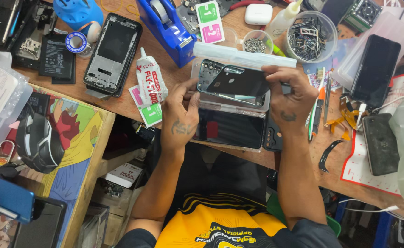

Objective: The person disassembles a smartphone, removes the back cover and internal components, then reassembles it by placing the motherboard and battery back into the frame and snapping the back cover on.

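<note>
- A phone back panel (pixel 233 83) sits at the upper centre of the frame, held up between both hands just above the wooden workbench (pixel 133 98).
- The panel is a thin rounded rectangle, dark and glossy over most of its face, with a pale teal-grey rim; its left end shows small holes and cut-outs, and a bright strip runs along the lower edge.
- The left hand (pixel 182 117) grips the panel's left end, thumb and fingers closed on the corner; a tattoo shows on the back of the hand.
- The right hand (pixel 290 98) is clamped on the panel's right end, fingers curled over the top edge and the thumb underneath.
- Directly under the panel lies a clear plastic tray (pixel 229 103), and below that, toward the frame's centre, a dark phone screen (pixel 232 128) lies flat on the bench.
- A long white plastic bar (pixel 243 56) lies just above the panel, touching the fingertips of the right hand.
- Left of the left hand lies a white glue tube (pixel 150 82) with red print, beside a green-and-pink packet (pixel 149 112).
- At upper left of the frame lies a stripped phone frame (pixel 114 53); at upper right stands a clear round tub of small metal parts (pixel 310 36).
</note>
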